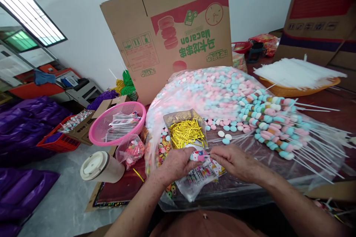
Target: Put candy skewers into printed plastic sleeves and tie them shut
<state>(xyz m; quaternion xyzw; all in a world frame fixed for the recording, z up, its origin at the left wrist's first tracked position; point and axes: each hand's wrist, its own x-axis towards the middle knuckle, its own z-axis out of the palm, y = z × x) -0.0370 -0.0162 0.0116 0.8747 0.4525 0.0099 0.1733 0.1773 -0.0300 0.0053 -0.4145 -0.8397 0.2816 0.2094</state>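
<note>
A candy skewer (198, 156) in a printed wrapper lies between my two hands, in front of my body. My left hand (178, 163) is closed around its candy end. At the stick end, my right hand (233, 161) pinches with thumb and fingers; whether a twist tie is in that pinch is too small to tell. Just beyond the hands is an opened bag of gold twist ties (186, 133). Printed plastic wrappers (201, 176) lie beneath the hands. A few loose pink, white and blue candies (226, 137) sit past my right hand.
A big heap of pastel candies (211, 89) under clear plastic fills the table's middle. Unwrapped skewers (278, 126) are stacked right, before white sticks (294, 74) in an orange basket. Left stand a pink basket (96, 133) and a lidded cup (111, 168). A carton (180, 18) rises behind.
</note>
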